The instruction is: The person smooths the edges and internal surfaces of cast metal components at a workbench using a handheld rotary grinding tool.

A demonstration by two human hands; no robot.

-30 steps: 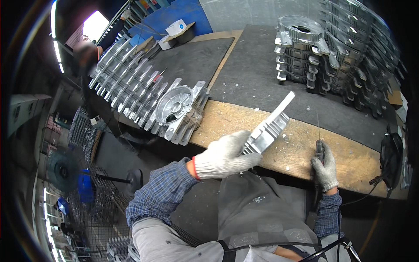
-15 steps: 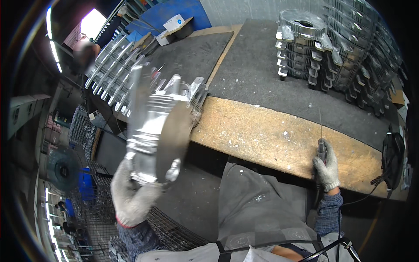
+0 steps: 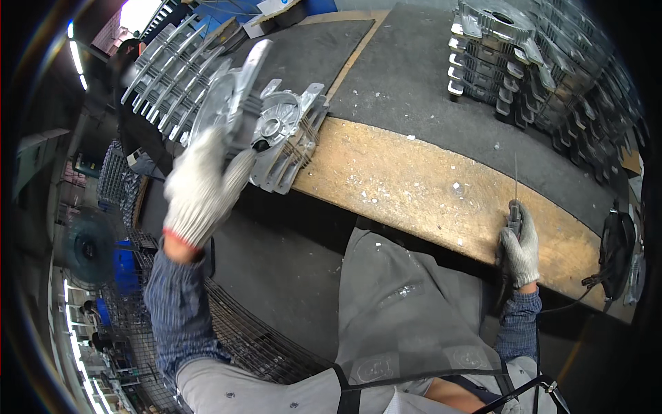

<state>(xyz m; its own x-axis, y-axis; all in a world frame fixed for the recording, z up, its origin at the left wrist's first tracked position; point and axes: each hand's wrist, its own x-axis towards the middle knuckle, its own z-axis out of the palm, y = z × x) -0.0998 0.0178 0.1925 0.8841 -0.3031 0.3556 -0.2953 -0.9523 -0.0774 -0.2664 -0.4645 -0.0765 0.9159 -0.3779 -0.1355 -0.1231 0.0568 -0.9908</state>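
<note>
My left hand (image 3: 203,183), in a white knit glove with a red cuff edge, grips a silvery finned metal casting (image 3: 241,103) by its near part. The casting is tilted and partly blurred, and my fingers' far side is hidden. Just beyond and right of that hand, another casting (image 3: 283,124) with a round hub lies at the bench's left end; whether the two touch I cannot tell. My right hand (image 3: 522,252), also gloved, is closed around a dark hand tool (image 3: 514,215) with a thin rod pointing up and away. It is held over the bench's front edge.
The wooden bench edge (image 3: 407,186), strewn with metal chips, borders a dark mat (image 3: 420,96). Tall stacks of castings (image 3: 483,62) stand at far right, more castings (image 3: 162,83) at far left. A black pouch-like object (image 3: 617,252) and a cable sit at the right end.
My left hand has moved away from me with the casting, to the far left, and the casting has turned. My right hand keeps its hold on the tool. The view has shifted slightly.
</note>
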